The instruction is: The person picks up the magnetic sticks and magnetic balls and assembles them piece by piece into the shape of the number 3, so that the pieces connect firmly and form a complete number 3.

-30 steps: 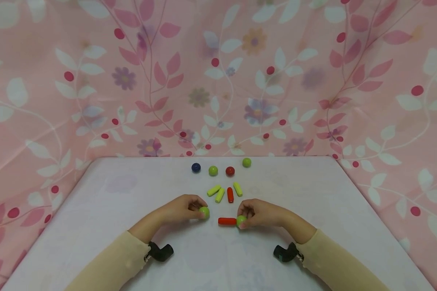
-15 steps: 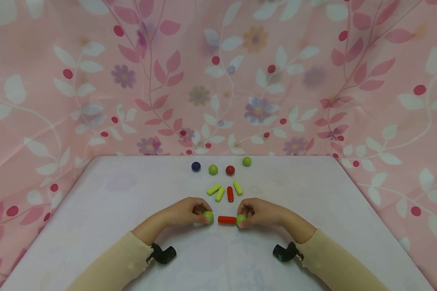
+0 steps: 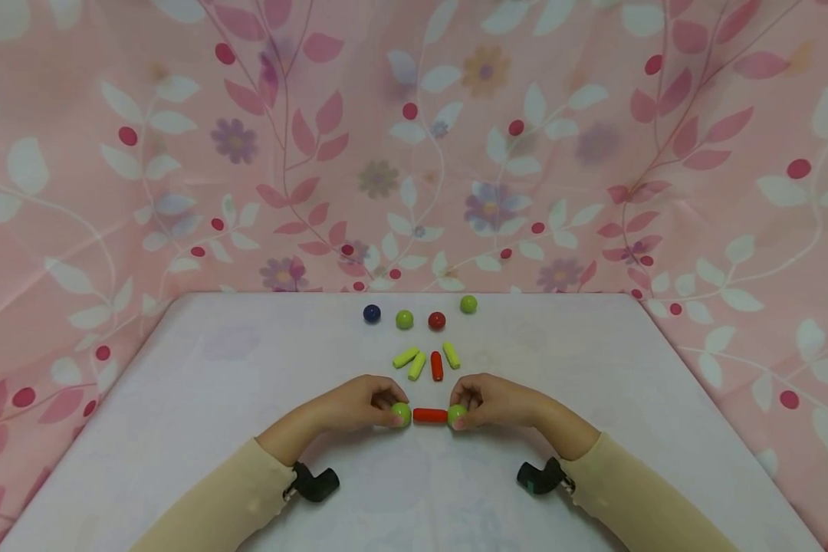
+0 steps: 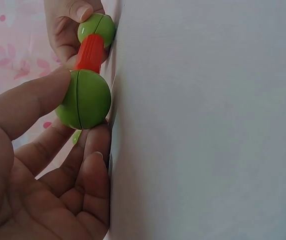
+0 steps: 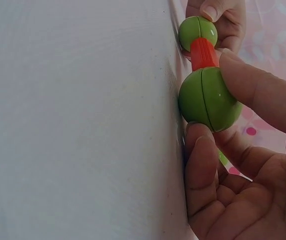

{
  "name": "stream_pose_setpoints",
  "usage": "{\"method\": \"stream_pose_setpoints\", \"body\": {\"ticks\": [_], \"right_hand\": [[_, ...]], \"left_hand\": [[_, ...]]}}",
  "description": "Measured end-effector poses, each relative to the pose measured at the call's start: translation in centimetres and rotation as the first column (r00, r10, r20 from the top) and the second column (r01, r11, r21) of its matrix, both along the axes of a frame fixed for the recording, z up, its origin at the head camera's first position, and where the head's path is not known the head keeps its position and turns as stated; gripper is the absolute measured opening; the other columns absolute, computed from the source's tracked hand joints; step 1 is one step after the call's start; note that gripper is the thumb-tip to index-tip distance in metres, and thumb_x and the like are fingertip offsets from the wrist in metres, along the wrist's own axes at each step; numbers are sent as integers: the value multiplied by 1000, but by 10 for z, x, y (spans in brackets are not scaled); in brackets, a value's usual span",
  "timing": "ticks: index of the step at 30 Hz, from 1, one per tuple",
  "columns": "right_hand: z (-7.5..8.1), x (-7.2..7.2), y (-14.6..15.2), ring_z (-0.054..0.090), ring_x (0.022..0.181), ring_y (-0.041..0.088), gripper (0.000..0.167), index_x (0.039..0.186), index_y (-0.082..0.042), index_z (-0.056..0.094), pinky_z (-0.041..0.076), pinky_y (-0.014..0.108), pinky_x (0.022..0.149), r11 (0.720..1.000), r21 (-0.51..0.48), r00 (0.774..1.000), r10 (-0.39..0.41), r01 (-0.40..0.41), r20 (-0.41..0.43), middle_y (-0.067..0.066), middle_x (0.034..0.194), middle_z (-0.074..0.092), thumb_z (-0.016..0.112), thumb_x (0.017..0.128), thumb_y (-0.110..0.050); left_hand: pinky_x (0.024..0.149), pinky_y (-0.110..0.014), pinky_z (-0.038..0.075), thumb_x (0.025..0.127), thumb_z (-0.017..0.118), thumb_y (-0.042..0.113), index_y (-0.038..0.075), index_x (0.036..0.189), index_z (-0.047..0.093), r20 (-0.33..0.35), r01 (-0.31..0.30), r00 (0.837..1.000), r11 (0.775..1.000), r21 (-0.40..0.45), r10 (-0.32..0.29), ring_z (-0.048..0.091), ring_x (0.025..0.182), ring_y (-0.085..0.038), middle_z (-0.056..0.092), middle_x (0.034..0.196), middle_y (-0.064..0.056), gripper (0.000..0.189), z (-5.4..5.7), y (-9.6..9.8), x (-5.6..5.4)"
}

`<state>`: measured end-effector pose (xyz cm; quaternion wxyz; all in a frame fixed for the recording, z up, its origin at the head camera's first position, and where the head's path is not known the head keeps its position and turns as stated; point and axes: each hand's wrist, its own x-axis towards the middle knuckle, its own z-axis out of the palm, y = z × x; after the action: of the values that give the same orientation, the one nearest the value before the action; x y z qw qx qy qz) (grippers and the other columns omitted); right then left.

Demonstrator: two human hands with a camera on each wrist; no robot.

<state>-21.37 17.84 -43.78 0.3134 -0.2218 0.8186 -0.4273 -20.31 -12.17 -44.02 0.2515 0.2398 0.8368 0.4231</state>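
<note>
Left green ball (image 3: pixel 403 410) nearer red rod (image 3: pixel 430 415); partly hidden

The pinched green balls (image 5: pixel 208 99) look like smooth, glossy plastic (a fine seam marks each); the red rod (image 4: pixel 90 54), ridged plastic; the surface (image 3: pixel 414 506), matt cloth.

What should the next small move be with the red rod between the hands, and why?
I'd probably ease the left hand and its left green ball straight onto the red rod, bracing with the right hand. From the head view, the right green ball sits against the rod's right end, a sliver of gap seems to show at its left, and all three line up.
</note>
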Motion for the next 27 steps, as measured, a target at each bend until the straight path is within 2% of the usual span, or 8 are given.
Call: {"method": "stream_pose_setpoints", "body": {"ticks": [27], "right_hand": [[0,-1,-1,54,79,18,25,103,-10,66,46,28,69,1000,15,1000,16,-15,-21,3,85,62,82,85,-21]], "left_hand": [[82,-29,51,89,78,23,15,114,67,13,-5,1000,1000,28,4,59,94,-16,65,104,5,28,-5,2,1]]}}
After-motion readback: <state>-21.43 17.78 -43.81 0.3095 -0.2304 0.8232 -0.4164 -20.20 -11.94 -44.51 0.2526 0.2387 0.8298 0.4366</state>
